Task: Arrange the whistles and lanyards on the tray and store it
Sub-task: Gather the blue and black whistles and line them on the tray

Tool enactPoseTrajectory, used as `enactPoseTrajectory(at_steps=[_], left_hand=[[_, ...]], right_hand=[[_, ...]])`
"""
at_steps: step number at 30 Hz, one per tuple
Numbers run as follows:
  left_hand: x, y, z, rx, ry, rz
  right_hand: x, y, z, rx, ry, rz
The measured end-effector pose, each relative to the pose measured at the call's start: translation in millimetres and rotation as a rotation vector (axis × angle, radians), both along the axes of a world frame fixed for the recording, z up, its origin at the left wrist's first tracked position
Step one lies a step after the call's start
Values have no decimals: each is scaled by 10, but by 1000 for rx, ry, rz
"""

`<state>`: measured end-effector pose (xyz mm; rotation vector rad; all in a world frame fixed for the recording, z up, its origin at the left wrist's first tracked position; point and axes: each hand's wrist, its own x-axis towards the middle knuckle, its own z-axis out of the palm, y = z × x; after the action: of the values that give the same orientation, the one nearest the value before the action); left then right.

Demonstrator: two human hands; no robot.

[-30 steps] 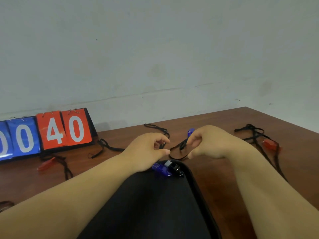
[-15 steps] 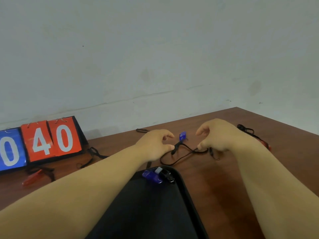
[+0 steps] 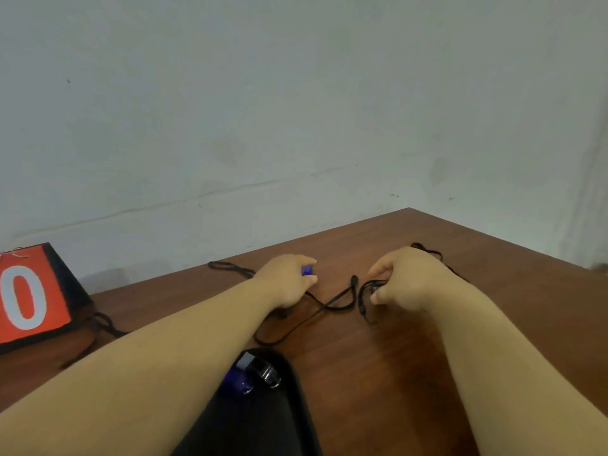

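Observation:
My left hand (image 3: 288, 279) pinches a small blue whistle (image 3: 307, 270) just above the brown table (image 3: 394, 373). Its black lanyard (image 3: 335, 302) trails across the wood in loose loops to my right hand (image 3: 404, 279), whose fingers are closed on the cord's other end with its clip. Near me lies a black tray (image 3: 296, 390). At its far end rest a blue whistle (image 3: 235, 381) and a black whistle (image 3: 261, 371), side by side. My left forearm hides most of the tray.
A flip scoreboard (image 3: 33, 296) with a red "0" card stands at the left by the wall. Loose black lanyards lie behind my left hand (image 3: 230, 267), behind my right wrist (image 3: 427, 251) and beside the scoreboard (image 3: 107, 324). The table's corner is at the far right.
My hands have moved apart and away from me, stretching the lanyard out. My left hand has taken hold of the blue whistle. The view has swung right, so most of the scoreboard is out of sight.

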<state>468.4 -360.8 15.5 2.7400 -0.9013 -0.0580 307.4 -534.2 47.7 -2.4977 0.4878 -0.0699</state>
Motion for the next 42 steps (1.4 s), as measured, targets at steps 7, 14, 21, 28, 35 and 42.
enactPoseTrajectory(at_steps=[7,14,21,28,35,42], left_hand=[[-17,11,7,-78,-54,63],[-228,165,205,-256,0,58],[-734,544,482,-324,80,-24],[-1199,1271,605,-576,325,48],[-1570,2243,577,-724,334,247],[-1678,2812,442,-804,349,400]], right_hand=[[20,88,78,-56,137,-13],[-161,143,159,-47,57,-29],[-291,185,245,-5,-81,9],[-286,498,228,263,-301,227],[-310,1288,201,603,-284,446],[-226,1948,408,613,-107,481]])
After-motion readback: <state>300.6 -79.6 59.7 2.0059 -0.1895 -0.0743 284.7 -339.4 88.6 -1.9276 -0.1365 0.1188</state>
